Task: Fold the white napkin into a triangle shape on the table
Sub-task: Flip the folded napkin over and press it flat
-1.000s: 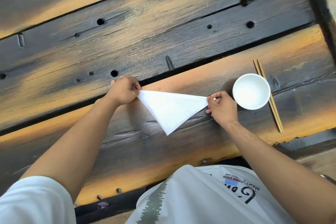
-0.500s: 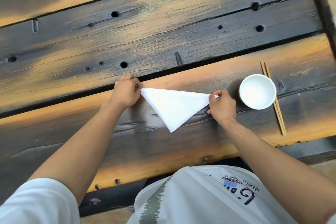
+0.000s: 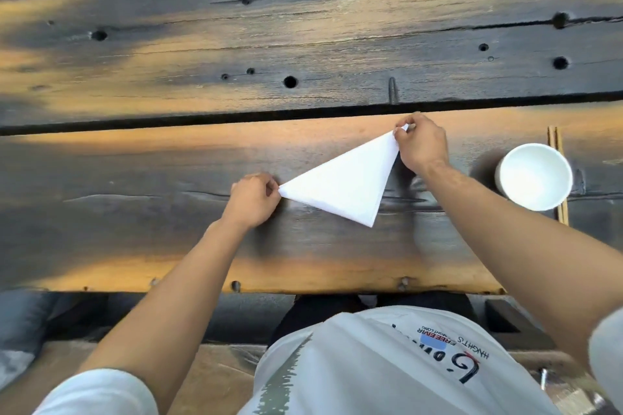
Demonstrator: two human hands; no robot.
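dark, weathered planks make up the table (image 3: 168,212) under me — rough grain, scorched-looking black wood with orange streaks, round bolt holes and long gaps between the boards. the white napkin (image 3: 347,182) is already a flat triangle, smooth and crisp-edged, over the plank nearest my body, a little right of the middle of the table's near edge. its long edge runs slanted from lower left up to the right, and its third corner points down toward me.

my left hand (image 3: 251,200) has its fingers curled, pinching the napkin's left corner against the wood. my right hand (image 3: 419,141) pinches the far right corner between thumb and fingertips, close to the dark gap between two planks; a small tip of cloth shows above my fingers. whether that corner is lifted off the wood i cannot tell.

toward the table's right edge stands a round white bowl (image 3: 534,177), plain and glossy, well apart from the napkin — my right forearm lies between them. a pair of pale wooden chopsticks (image 3: 555,145) lies straight just behind and under the bowl's right side, partly hidden by it. below the near edge my white printed shirt (image 3: 371,374) fills the view.
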